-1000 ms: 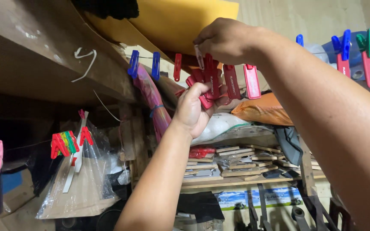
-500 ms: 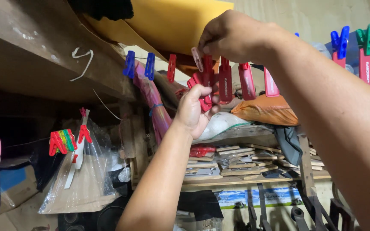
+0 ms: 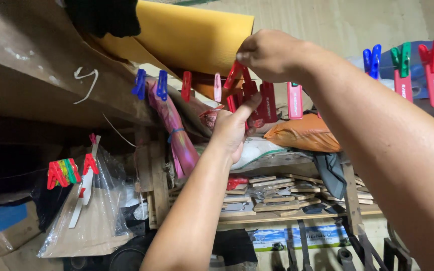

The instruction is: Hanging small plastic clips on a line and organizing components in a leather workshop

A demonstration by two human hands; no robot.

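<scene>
Pegs [image 3: 267, 100] on the line look like smooth glossy plastic, red n blue. Shelf boards [image 3: 277, 213] = rough bare wood. Clear crinkly plastic bag [image 3: 96, 221], matt yellow sheet [image 3: 197, 35] up top.

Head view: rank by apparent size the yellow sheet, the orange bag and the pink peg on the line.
1. Yellow sheet, largest.
2. Orange bag.
3. Pink peg, smallest.
Distances from the camera differ, so true sizes are unsure.
</scene>
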